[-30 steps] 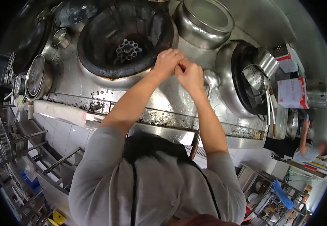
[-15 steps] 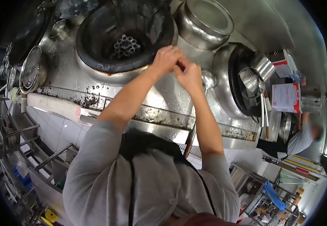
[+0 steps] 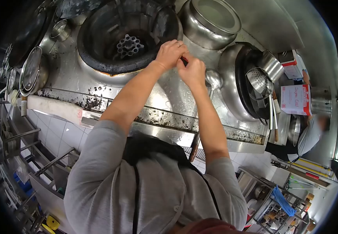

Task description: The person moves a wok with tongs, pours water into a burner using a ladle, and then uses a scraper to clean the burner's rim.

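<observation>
My left hand (image 3: 171, 54) and my right hand (image 3: 192, 71) meet beside the right rim of a black wok burner (image 3: 98, 66). Both sets of fingers are curled. A sliver of a small red and dark object (image 3: 184, 60) shows at my right thumb and fingers; its kind is hidden. What my left fingers close on, if anything, cannot be seen. Inside the burner sits a grey ring-shaped burner head (image 3: 130, 46). Just right of my right hand a metal ladle (image 3: 214, 79) lies on the steel counter (image 3: 169, 95), its wooden handle pointing towards me.
A large steel pot (image 3: 192, 29) stands behind my hands. To the right is a steel drum (image 3: 231, 78) with a black wok and a perforated skimmer (image 3: 259, 82). Strainers (image 3: 31, 74) hang at left. A co-worker (image 3: 311, 134) stands far right, near a white-red box (image 3: 293, 99).
Both hands have shifted slightly up and left together. The red part of the small object now shows between them.
</observation>
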`<state>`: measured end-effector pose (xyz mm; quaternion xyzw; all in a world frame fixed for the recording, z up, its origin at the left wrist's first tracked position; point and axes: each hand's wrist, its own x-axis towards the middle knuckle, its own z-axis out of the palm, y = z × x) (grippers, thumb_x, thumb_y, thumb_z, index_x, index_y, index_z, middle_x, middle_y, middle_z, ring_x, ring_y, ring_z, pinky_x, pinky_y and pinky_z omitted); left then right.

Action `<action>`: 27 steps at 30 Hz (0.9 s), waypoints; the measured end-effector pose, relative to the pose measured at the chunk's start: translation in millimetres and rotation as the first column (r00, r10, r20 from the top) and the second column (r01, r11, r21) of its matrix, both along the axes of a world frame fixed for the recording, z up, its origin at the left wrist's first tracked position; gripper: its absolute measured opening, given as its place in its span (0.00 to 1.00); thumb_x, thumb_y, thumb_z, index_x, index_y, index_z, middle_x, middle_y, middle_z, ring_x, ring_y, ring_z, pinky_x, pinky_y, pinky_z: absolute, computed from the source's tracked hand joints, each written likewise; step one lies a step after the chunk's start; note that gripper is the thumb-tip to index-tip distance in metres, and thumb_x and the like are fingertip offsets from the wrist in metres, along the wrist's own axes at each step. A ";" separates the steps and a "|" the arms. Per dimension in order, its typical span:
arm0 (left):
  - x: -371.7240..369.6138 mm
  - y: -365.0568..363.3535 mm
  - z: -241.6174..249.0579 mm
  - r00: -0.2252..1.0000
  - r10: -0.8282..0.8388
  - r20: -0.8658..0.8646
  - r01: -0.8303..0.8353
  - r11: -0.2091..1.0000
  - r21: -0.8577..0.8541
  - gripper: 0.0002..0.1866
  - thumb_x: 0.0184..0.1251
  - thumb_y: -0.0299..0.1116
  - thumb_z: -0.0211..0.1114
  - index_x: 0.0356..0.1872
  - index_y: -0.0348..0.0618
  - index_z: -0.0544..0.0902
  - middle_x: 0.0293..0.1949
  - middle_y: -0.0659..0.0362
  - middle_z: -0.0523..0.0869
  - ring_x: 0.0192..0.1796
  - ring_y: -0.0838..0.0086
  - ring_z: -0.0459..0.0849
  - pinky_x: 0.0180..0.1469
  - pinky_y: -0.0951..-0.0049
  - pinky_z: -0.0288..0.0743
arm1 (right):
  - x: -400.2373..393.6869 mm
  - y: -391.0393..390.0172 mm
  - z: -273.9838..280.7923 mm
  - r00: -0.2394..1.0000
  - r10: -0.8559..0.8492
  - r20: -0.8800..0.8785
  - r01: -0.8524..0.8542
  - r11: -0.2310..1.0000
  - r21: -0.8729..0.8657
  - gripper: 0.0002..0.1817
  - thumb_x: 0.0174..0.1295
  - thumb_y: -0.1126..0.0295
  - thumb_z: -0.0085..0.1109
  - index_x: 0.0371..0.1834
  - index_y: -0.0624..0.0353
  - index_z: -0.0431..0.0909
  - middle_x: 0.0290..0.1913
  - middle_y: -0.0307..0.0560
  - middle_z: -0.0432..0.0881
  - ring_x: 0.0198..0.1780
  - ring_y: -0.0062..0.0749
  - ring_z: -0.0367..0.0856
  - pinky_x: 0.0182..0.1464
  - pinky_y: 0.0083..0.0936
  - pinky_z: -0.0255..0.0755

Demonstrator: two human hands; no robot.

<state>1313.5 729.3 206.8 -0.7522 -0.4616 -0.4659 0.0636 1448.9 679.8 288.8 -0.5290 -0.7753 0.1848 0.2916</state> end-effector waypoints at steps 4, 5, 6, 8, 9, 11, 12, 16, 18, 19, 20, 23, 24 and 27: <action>-2.1 3.6 -4.6 1.000 0.010 0.007 -0.010 1.000 0.025 0.07 0.49 0.32 0.72 0.31 0.53 0.85 0.35 0.63 0.85 0.41 0.64 0.86 0.44 0.62 0.81 | 1.4 10.5 -11.9 0.999 0.032 0.006 -0.032 0.998 0.053 0.11 0.61 0.66 0.66 0.43 0.57 0.88 0.36 0.64 0.88 0.41 0.65 0.87 0.49 0.53 0.81; -1.8 0.1 -13.8 1.000 -0.001 -0.006 0.001 1.000 0.010 0.07 0.49 0.32 0.72 0.32 0.52 0.85 0.35 0.63 0.85 0.41 0.64 0.86 0.45 0.62 0.81 | 1.3 7.4 -21.1 0.999 0.021 0.024 -0.022 0.999 0.047 0.11 0.60 0.66 0.66 0.43 0.57 0.88 0.36 0.64 0.88 0.41 0.65 0.87 0.49 0.53 0.81; -0.4 6.9 -8.3 0.997 0.056 -0.060 -0.059 0.997 -0.057 0.07 0.49 0.32 0.72 0.31 0.53 0.86 0.35 0.63 0.85 0.42 0.64 0.86 0.45 0.62 0.82 | -0.8 11.0 -17.8 1.000 -0.006 0.004 0.006 1.000 -0.001 0.10 0.60 0.66 0.66 0.42 0.57 0.88 0.36 0.64 0.88 0.40 0.65 0.87 0.49 0.53 0.81; 2.2 12.6 4.7 1.000 0.000 -0.006 0.000 1.000 -0.014 0.07 0.49 0.32 0.72 0.31 0.52 0.86 0.34 0.63 0.84 0.42 0.64 0.85 0.45 0.62 0.82 | 2.5 15.2 -0.3 1.000 -0.001 0.004 0.001 1.000 0.017 0.10 0.60 0.67 0.65 0.41 0.58 0.88 0.36 0.64 0.88 0.40 0.65 0.87 0.49 0.52 0.81; 3.6 9.6 6.8 0.999 -0.031 0.017 0.031 1.000 0.000 0.07 0.49 0.32 0.72 0.32 0.52 0.86 0.34 0.63 0.84 0.42 0.63 0.85 0.46 0.63 0.82 | 5.1 12.5 3.8 1.000 -0.001 0.000 0.001 1.000 0.017 0.10 0.60 0.67 0.65 0.41 0.58 0.88 0.36 0.64 0.88 0.40 0.65 0.87 0.49 0.52 0.81; 1.4 16.4 1.8 1.000 0.001 0.002 -0.001 1.000 0.015 0.07 0.50 0.32 0.72 0.33 0.52 0.87 0.34 0.62 0.84 0.43 0.63 0.86 0.46 0.62 0.82 | 6.8 17.2 -1.8 0.999 0.038 0.022 -0.039 0.999 0.038 0.10 0.60 0.68 0.65 0.41 0.58 0.88 0.36 0.64 0.88 0.40 0.64 0.88 0.49 0.51 0.81; -1.3 17.3 3.0 0.999 0.016 -0.036 -0.017 1.000 -0.005 0.08 0.50 0.32 0.72 0.33 0.53 0.87 0.34 0.62 0.84 0.43 0.63 0.86 0.46 0.62 0.82 | 7.0 15.5 -5.9 0.998 0.051 0.037 -0.052 0.998 0.032 0.09 0.60 0.68 0.65 0.40 0.58 0.89 0.36 0.64 0.88 0.40 0.64 0.88 0.49 0.50 0.82; 12.5 11.1 4.2 1.000 -0.027 -0.011 0.026 0.997 -0.067 0.09 0.49 0.30 0.71 0.33 0.50 0.84 0.35 0.61 0.84 0.42 0.62 0.86 0.45 0.61 0.81 | 12.9 19.1 0.3 0.998 -0.030 -0.055 0.028 0.999 -0.041 0.10 0.59 0.68 0.66 0.41 0.59 0.89 0.35 0.61 0.89 0.39 0.62 0.89 0.48 0.48 0.83; 10.8 16.2 5.7 0.999 -0.044 -0.007 0.044 0.998 -0.035 0.09 0.49 0.30 0.71 0.33 0.49 0.83 0.35 0.61 0.84 0.42 0.62 0.85 0.45 0.61 0.80 | 17.5 13.7 -3.0 1.000 0.011 -0.014 -0.010 1.000 0.029 0.10 0.59 0.68 0.66 0.41 0.59 0.89 0.35 0.61 0.89 0.39 0.62 0.89 0.48 0.48 0.83; 7.8 17.8 0.3 0.999 -0.031 -0.023 0.031 0.999 -0.016 0.09 0.49 0.31 0.71 0.34 0.49 0.83 0.35 0.61 0.84 0.42 0.62 0.85 0.45 0.62 0.81 | 16.8 16.7 -4.3 0.999 0.037 0.010 -0.038 0.997 0.065 0.11 0.59 0.67 0.66 0.41 0.59 0.89 0.36 0.61 0.89 0.39 0.62 0.89 0.48 0.48 0.83; 7.7 13.9 -9.1 0.999 -0.027 -0.038 0.026 1.000 -0.015 0.09 0.50 0.31 0.71 0.34 0.49 0.83 0.35 0.61 0.84 0.42 0.62 0.86 0.45 0.62 0.81 | 12.7 22.9 -7.9 1.000 0.018 -0.025 -0.017 0.998 0.054 0.10 0.59 0.67 0.66 0.41 0.59 0.89 0.36 0.62 0.89 0.39 0.62 0.89 0.48 0.48 0.83; 9.9 25.2 2.4 0.999 -0.010 -0.051 0.008 0.999 -0.038 0.08 0.50 0.30 0.71 0.33 0.49 0.85 0.34 0.61 0.84 0.41 0.62 0.86 0.45 0.62 0.82 | 11.1 28.8 -12.0 0.997 -0.005 -0.073 0.006 1.000 0.018 0.11 0.59 0.67 0.66 0.41 0.58 0.89 0.36 0.62 0.89 0.39 0.62 0.89 0.48 0.48 0.83; 12.9 22.9 6.6 0.999 0.001 -0.046 -0.005 0.997 -0.071 0.04 0.51 0.31 0.71 0.29 0.51 0.85 0.34 0.62 0.86 0.43 0.64 0.87 0.45 0.62 0.82 | 14.0 23.6 -3.2 0.998 0.007 -0.067 -0.005 1.000 0.027 0.11 0.59 0.67 0.66 0.41 0.58 0.89 0.36 0.61 0.89 0.39 0.62 0.89 0.48 0.48 0.83; 15.3 11.8 -5.6 0.999 0.041 0.033 -0.041 0.999 -0.005 0.05 0.50 0.31 0.71 0.29 0.51 0.85 0.35 0.62 0.86 0.43 0.64 0.87 0.46 0.62 0.82 | 10.9 29.9 -3.9 1.000 0.028 0.013 -0.029 0.997 0.067 0.11 0.58 0.67 0.67 0.42 0.59 0.89 0.36 0.61 0.89 0.40 0.58 0.90 0.47 0.44 0.83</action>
